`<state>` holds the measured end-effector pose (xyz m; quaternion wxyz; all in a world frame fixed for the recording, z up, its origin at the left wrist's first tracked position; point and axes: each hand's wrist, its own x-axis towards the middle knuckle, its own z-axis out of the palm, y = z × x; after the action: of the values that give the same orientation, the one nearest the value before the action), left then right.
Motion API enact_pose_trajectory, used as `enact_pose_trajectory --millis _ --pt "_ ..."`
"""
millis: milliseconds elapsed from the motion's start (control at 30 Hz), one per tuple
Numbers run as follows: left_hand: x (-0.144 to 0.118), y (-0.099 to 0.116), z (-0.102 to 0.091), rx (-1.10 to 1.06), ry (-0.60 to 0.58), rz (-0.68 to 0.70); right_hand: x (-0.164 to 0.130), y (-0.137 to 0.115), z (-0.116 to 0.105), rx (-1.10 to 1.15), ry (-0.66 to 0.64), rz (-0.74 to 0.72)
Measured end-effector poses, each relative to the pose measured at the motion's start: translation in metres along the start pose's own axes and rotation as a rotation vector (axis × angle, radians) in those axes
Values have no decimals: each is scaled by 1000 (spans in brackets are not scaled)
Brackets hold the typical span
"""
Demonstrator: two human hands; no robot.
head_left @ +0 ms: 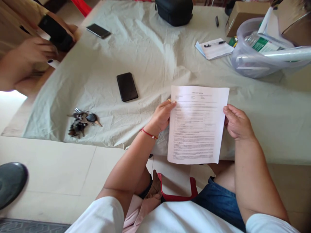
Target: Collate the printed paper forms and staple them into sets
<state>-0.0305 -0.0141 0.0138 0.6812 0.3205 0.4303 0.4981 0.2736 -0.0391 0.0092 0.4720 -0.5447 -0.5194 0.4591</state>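
Observation:
A white printed sheet of paper is held up over the table's near edge, its text facing me. My left hand pinches its left edge, thumb on the front and the other fingers behind. On the opposite edge, my right hand grips the paper the same way, with its fingertips hidden behind. A black phone lies on the cloth to the left of the sheet. Farther left is a bunch of keys near the table's front edge.
A grey-green cloth covers the table. At the back sit a black case and a second phone. A clear plastic basket, a notepad with a pen and a cardboard box stand right. Another person's hand is at left.

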Motion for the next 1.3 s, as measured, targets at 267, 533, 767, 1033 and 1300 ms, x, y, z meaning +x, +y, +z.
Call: enact_pose_trajectory --millis 267,533,767,1033,1300 --pt "-7 -7 18 5 78 38 -3 2 -9 4 63 56" --pt "-19 -23 31 228 193 273 -10 -6 4 50 127 36" --pt "-31 -17 34 288 205 320 -10 -11 2 70 21 114" --pt "-73 -24 33 335 122 79 -7 -16 -13 -228 141 0" --pt "-77 -36 40 240 -12 -15 -34 -52 50 -720 71 -460"
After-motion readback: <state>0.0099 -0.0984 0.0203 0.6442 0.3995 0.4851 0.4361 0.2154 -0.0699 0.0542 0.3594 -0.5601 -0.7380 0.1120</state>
